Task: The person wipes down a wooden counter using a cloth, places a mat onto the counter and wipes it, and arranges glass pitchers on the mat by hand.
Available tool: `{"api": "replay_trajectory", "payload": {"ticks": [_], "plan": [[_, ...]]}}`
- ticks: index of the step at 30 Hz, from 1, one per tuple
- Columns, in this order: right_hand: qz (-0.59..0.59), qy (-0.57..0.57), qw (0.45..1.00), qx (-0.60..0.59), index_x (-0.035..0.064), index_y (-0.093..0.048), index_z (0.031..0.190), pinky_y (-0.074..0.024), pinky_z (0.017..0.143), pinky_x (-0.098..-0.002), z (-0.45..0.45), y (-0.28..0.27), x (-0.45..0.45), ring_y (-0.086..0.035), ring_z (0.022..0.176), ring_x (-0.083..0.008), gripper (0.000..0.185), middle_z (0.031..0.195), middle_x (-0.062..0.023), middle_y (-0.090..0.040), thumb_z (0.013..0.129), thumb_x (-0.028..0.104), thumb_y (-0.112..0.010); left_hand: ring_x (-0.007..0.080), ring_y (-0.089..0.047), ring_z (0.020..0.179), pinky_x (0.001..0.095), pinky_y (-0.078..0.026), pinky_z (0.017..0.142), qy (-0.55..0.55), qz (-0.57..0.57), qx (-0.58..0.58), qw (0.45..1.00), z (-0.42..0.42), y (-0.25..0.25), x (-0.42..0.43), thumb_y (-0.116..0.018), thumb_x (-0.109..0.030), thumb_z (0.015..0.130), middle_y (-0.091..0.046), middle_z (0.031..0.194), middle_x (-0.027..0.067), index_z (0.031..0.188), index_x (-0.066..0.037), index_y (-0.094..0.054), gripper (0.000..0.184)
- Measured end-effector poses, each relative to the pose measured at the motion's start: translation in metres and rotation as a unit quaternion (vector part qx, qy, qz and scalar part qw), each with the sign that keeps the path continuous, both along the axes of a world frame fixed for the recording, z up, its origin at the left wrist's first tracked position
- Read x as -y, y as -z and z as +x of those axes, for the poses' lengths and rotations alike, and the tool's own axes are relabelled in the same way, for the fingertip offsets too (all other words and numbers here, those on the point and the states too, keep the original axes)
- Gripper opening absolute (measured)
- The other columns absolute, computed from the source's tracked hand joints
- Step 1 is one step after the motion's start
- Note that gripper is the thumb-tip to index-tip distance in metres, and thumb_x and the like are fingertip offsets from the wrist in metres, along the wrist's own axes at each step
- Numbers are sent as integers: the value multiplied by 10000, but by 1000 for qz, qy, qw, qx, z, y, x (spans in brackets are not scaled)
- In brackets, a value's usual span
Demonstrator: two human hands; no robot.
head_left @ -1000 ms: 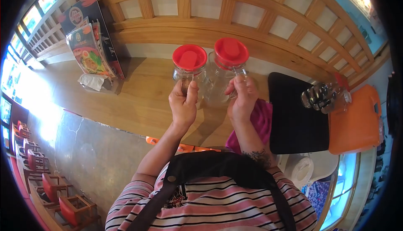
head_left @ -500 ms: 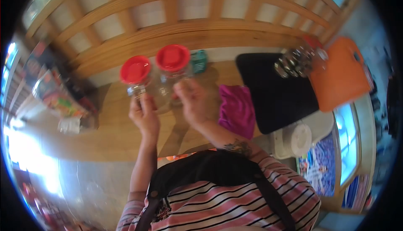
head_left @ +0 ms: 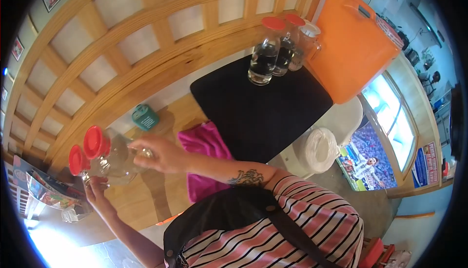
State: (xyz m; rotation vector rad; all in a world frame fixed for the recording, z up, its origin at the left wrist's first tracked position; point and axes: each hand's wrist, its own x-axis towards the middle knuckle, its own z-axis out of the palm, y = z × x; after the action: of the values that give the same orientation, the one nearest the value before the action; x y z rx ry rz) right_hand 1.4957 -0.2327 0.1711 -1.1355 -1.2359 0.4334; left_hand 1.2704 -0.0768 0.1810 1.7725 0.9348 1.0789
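Two clear glass jugs with red lids stand side by side at the left of the wooden counter. My left hand is closed on the handle of the left jug. Beside it is the right jug; my right hand is at its handle side, with fingers curled and slightly blurred, and the exact contact is hard to make out. A small teal box sits behind my right hand. The magenta cloth lies under and beside my right forearm.
Bottles with red lids and a white-lidded jug stand on a black mat. An orange case leans at the right. Menus stand at the far left, below a wooden lattice.
The view has swung to the right, so the jugs and both hands now appear farther left. My right hand's fingers look looser around the handle. The teal box has come fully into view.
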Motion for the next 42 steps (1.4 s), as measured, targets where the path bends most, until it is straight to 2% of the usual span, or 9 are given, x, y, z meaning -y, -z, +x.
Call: {"api": "replay_trajectory", "payload": {"ticks": [2,5,8,14,20,23,26,28,42], "plan": [[37,111,993,5,62,-578,1106,-453,807,-321,57,-3,37,-573,937,-192,313,965,-90,-571,837,200,-658,142,-559,820,305,-444,779,-11,-43,-2,999,-3,-2,8,-503,-288,939,-611,892,75,1017,-17,-571,290],[139,368,919,32,58,-570,989,-455,690,-255,157,-16,107,-526,757,-109,212,901,-50,-535,796,71,-656,196,-570,977,340,-444,891,-207,167,-83,960,10,-24,34,-501,-293,937,-581,1070,134,1079,12,-554,341],[147,626,758,109,18,-509,1124,-405,882,-368,266,-15,175,-490,971,-274,427,1044,-141,-473,737,70,-681,261,-524,1101,394,-389,982,-93,317,76,941,95,-78,116,-544,-236,888,-530,1192,164,1132,33,-530,364],[63,634,763,108,-40,-323,1339,-305,1029,-440,366,4,197,-379,1211,-387,794,1278,-247,-399,706,190,-743,272,-491,1151,379,-406,949,402,119,-93,903,360,-62,194,-754,-298,747,-511,1246,144,1317,-22,-392,729],[-54,730,666,148,-32,-343,1323,-321,991,-482,359,-6,189,-431,1141,-398,872,1219,-247,-455,634,247,-800,356,-413,1192,419,-355,1006,337,179,-21,924,507,-6,236,-819,-427,610,-394,1256,265,1324,25,-338,973],[-133,741,626,202,-9,-454,1226,-360,931,-495,357,-18,188,-462,1086,-391,777,1161,-224,-495,600,265,-823,363,-419,1176,428,-359,999,250,99,-152,951,499,-28,245,-824,-375,601,-406,1222,261,1295,21,-366,922],[-43,607,762,221,16,-524,1127,-397,887,-482,371,-14,196,-505,1051,-361,687,1104,-192,-536,581,286,-841,335,-469,1126,406,-400,958,242,130,-87,958,495,-23,242,-817,-276,606,-456,1170,228,1239,-1,-417,797],[22,606,772,191,21,-537,1115,-409,873,-469,363,-6,190,-524,1033,-341,670,1052,-176,-559,583,286,-844,299,-525,1046,372,-440,900,362,39,191,911,492,-9,241,-788,-190,620,-510,1084,172,1181,-16,-464,670],[151,485,861,-24,-46,-531,1121,-484,885,-361,210,-25,193,-610,938,-216,505,1066,-159,-611,668,-41,-755,253,-573,946,335,-455,852,325,125,158,924,277,-33,209,-799,-208,618,-554,1002,110,1101,-25,-519,587]]}}
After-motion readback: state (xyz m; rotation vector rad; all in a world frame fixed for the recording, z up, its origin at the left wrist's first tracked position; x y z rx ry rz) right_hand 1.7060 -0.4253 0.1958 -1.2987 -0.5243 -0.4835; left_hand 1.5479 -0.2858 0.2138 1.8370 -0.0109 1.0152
